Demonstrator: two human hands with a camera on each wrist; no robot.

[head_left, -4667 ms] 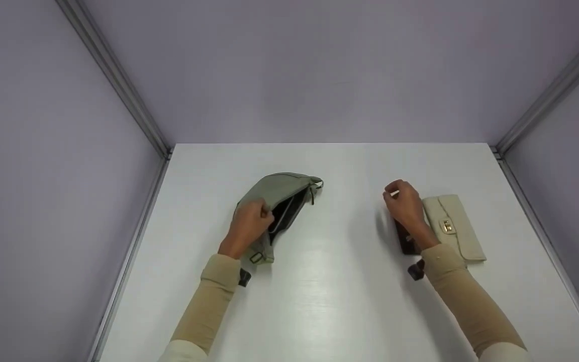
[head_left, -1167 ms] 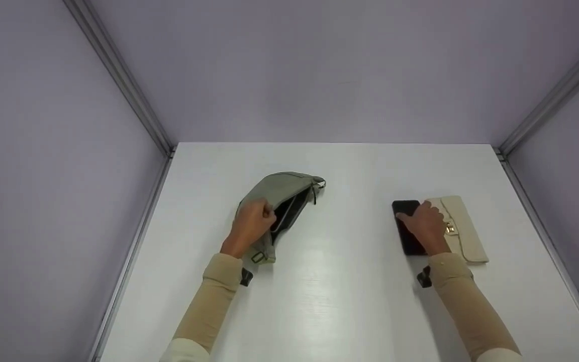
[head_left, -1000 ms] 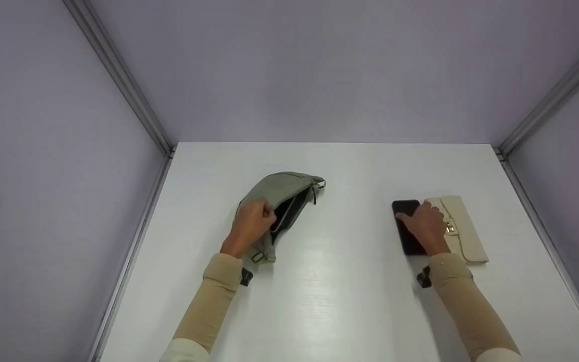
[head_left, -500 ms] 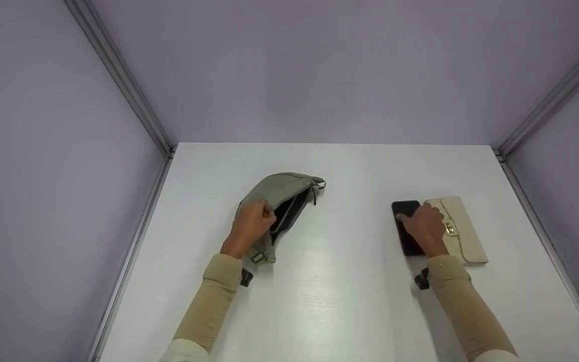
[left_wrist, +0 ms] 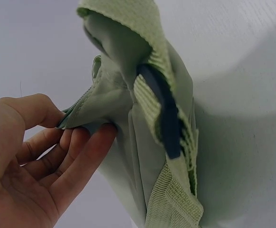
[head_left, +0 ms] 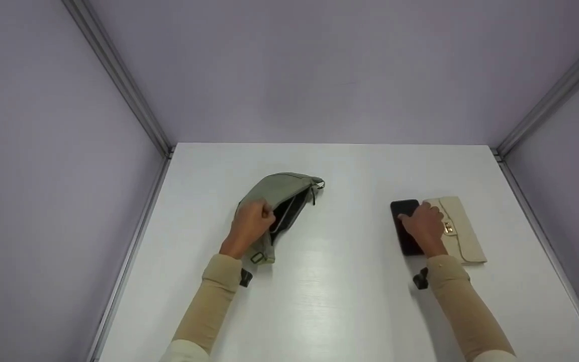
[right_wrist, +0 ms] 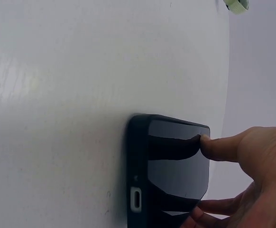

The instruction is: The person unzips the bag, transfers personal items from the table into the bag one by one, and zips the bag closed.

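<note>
An olive-green fabric pouch [head_left: 282, 188] lies left of centre on the white table [head_left: 340, 291], its zip mouth gaping. My left hand [head_left: 265, 217] pinches the near lip of that mouth between thumb and fingers, and the left wrist view shows the green fabric [left_wrist: 147, 95] caught in my left hand [left_wrist: 76, 126]. A black phone [head_left: 403, 211] lies flat on the right. My right hand [head_left: 420, 222] grips the phone across its width. In the right wrist view my thumb [right_wrist: 216, 148] presses the far edge of the phone [right_wrist: 176, 166], with fingers curled at the other side.
A cream clasp wallet [head_left: 465, 236] lies against the phone's right side, partly under my right hand. Lilac walls with metal corner posts close the table in at the back and both sides.
Several seconds ago my right hand was raised with fingers curled; it has come down onto the phone. In the last second the phone slid slightly left. The left hand has kept its hold.
</note>
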